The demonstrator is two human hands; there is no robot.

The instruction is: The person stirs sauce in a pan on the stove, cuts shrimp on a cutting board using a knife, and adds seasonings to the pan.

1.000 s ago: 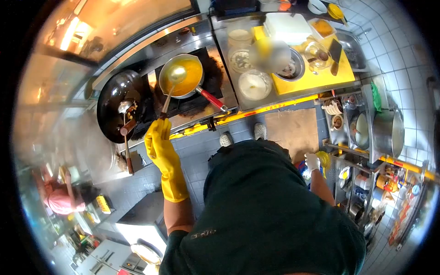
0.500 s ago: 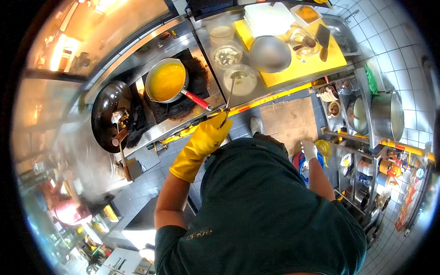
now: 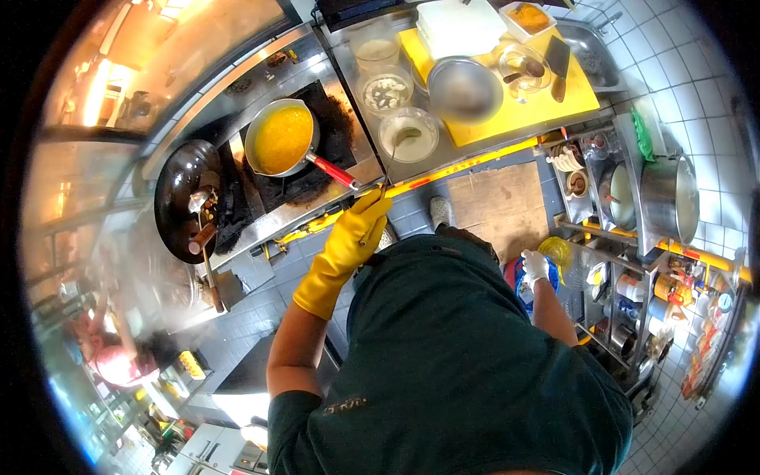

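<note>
Head view: left hand (image 3: 358, 229) is gripping a ladle (image 3: 408, 134) at a clear tub (image 3: 423, 150); tilting could cause drips; cannot tell if right hand (image 3: 536, 267) is gripping.

Cleaver (image 3: 557, 60) flat on yellow cutting board (image 3: 518, 109), metal sink (image 3: 590, 67) alongside, large steel pot (image 3: 665, 199) near green plastic (image 3: 642, 136).
</note>
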